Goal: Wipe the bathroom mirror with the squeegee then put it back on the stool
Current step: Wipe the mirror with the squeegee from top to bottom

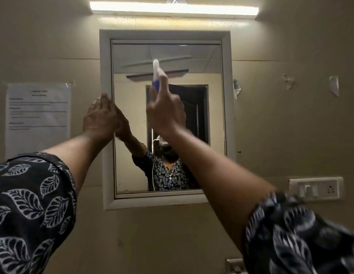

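Beige bathroom wall (271, 123), tube light (174, 8) above white-framed mirror (215, 107). Printed notice (38, 117) taped left of frame, text unreadable; switch plate (316, 188) lower right. Right hand (165, 111) closed around squeegee (156, 76) handle, blade blurred against upper glass. Left hand (101, 115) flat, fingers extended together, pressed on left frame edge, holding nothing. Forearms and leaf-print sleeves (31, 210) block lower mirror. Stool not visible.

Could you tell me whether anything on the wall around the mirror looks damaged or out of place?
Yes: right of the mirror, torn paper scraps cling to the wall, like remnants of ripped-off notices. The notice on the left hangs intact.
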### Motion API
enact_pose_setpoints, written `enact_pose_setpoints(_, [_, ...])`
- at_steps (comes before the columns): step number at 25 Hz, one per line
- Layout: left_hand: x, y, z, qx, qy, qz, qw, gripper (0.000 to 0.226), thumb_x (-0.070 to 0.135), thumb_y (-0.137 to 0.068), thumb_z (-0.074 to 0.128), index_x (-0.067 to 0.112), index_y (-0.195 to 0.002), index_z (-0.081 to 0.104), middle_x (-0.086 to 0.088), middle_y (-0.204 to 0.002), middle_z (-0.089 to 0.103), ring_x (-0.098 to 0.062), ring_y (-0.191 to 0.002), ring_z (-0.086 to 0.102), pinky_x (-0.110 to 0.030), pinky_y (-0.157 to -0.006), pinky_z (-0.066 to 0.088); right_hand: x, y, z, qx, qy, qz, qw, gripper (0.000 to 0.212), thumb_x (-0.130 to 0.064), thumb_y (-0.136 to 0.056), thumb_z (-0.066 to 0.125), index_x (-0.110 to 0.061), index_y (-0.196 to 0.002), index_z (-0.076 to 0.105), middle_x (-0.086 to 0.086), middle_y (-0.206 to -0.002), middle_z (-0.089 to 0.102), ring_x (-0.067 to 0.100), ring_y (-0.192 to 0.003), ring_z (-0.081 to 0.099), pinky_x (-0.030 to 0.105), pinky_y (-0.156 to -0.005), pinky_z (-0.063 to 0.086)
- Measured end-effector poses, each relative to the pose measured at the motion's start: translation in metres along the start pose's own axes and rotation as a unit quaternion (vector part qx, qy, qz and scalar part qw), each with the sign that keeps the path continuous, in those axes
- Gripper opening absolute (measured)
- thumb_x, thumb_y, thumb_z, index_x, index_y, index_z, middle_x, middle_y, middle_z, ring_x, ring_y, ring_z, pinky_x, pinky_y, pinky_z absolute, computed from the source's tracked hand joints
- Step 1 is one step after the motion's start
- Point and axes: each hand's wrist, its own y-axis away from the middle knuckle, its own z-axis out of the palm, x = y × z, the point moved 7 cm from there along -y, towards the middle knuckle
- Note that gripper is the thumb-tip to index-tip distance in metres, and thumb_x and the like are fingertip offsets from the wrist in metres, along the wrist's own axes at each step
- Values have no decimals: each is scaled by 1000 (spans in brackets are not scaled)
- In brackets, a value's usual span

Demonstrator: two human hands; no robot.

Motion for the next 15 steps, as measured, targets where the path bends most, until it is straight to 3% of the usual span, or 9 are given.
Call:
enact_pose_setpoints(2, [0,-1,1,1,3,-2,1000,88,6,-88,58,-3,-150,-3,-22,-158,-3,-35,-147,4,-40,-120,10,-13,-40,14,-16,18,22,999,46,-22,-98,37,-21,-143,23,13,-86,64,21,-65,58,28,-52,44])
enact_pose_setpoints(7, [-5,-3,7,5,-6,7,1000,96,4,-82,66,-1,-151,0,-21,-158,-1,-35,-147,7,-40,-120,12,0,-39,42,-46,30,58,997,45,-26,-99,34,-25,-141,19,1,-68,51,14,-58,53,25,-49,41])
enact_pose_setpoints(12, [-6,-4,9,-15,-21,19,999,109,6,-74,76,-1,-151,-1,-21,-158,-2,-35,-147,7,-40,-120,13,12,-2,45,-32,41,17,999,44,-30,-98,35,-24,-139,21,7,-80,62,19,-70,61,38,-67,55])
enact_pose_setpoints(15, [-8,-4,8,-13,-19,27,999,111,7,-71,79,-2,-150,1,-22,-158,0,-36,-146,9,-41,-119,14,17,25,48,-51,51,24,997,49,-32,-97,35,-27,-142,15,7,-77,61,23,-71,63,47,-72,55])
